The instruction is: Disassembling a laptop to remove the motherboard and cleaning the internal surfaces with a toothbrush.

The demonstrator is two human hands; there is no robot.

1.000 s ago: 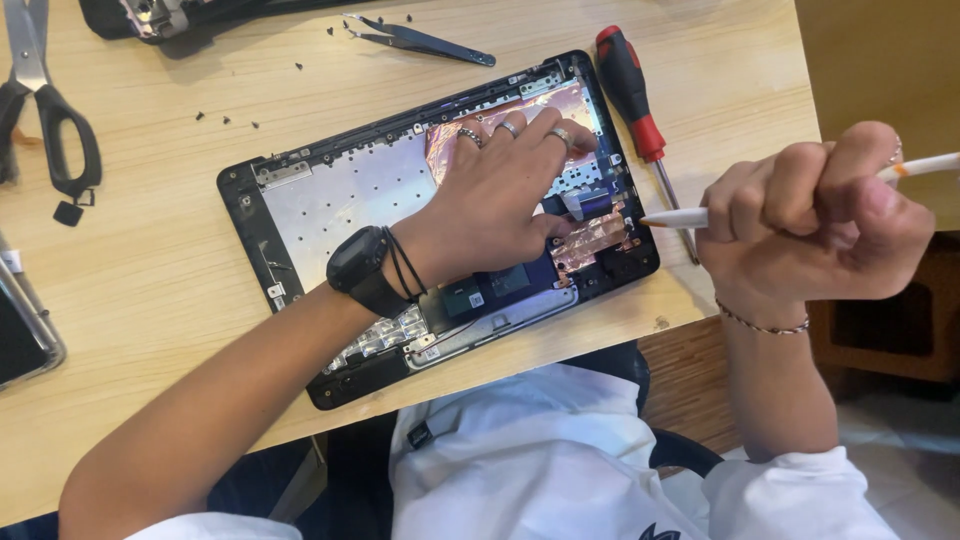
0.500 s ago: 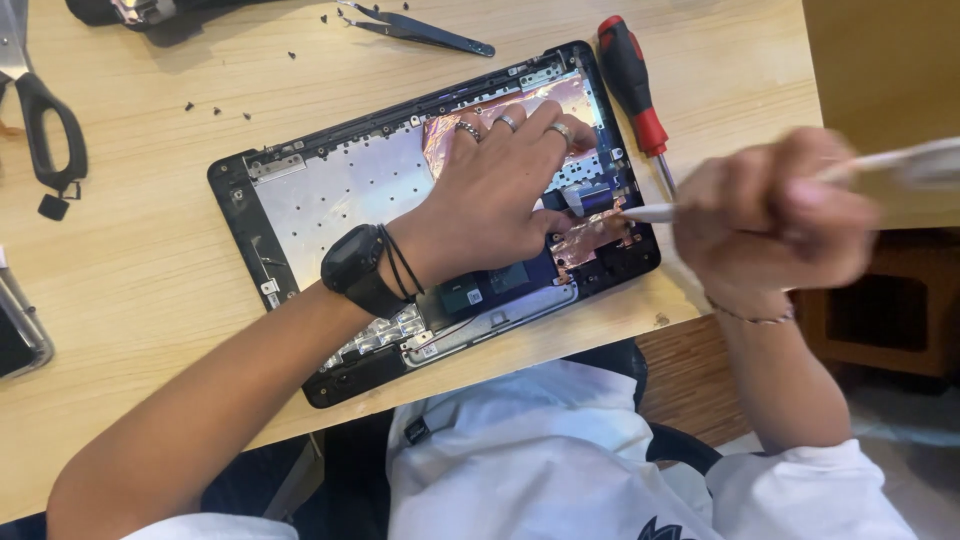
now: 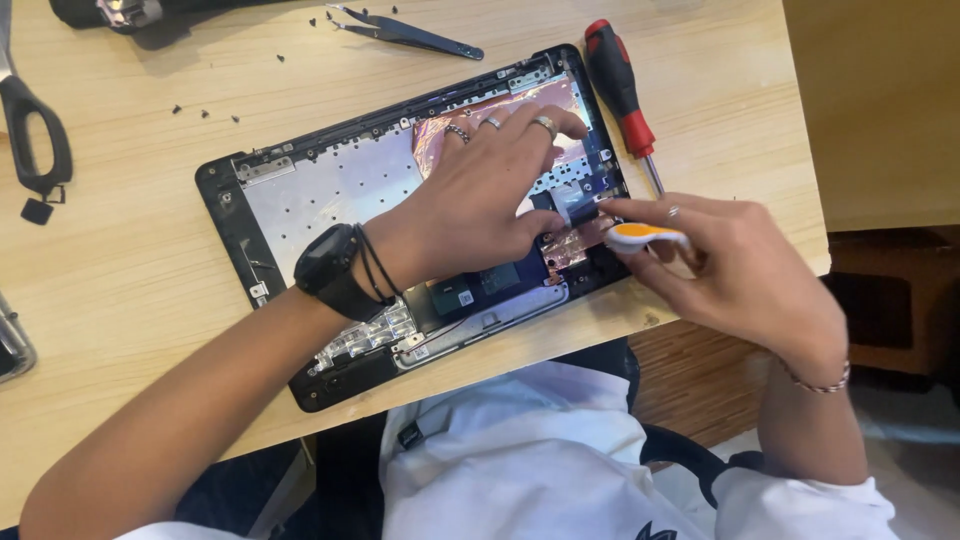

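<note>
An opened laptop base [image 3: 300, 200] with a bare metal keyboard backplate lies slanted on the wooden table. My left hand [image 3: 480, 195], with rings and a black wristwatch, rests flat on the inside of the base and pins down a small part near its right end. My right hand [image 3: 730, 265] is at the right edge of the base and holds a small white and orange tool [image 3: 645, 235], whose tip points at the copper-coloured piece beside my left thumb.
A red and black screwdriver [image 3: 620, 85] lies beside the base's right end. Black tweezers [image 3: 405, 32] lie at the top, black-handled scissors [image 3: 35, 135] at the left, and several tiny screws are scattered near them. The table edge [image 3: 810, 150] runs down the right.
My right hand has come down from the raised position at the right and brought the white tool to the base's right edge. My left hand has stayed on the base.
</note>
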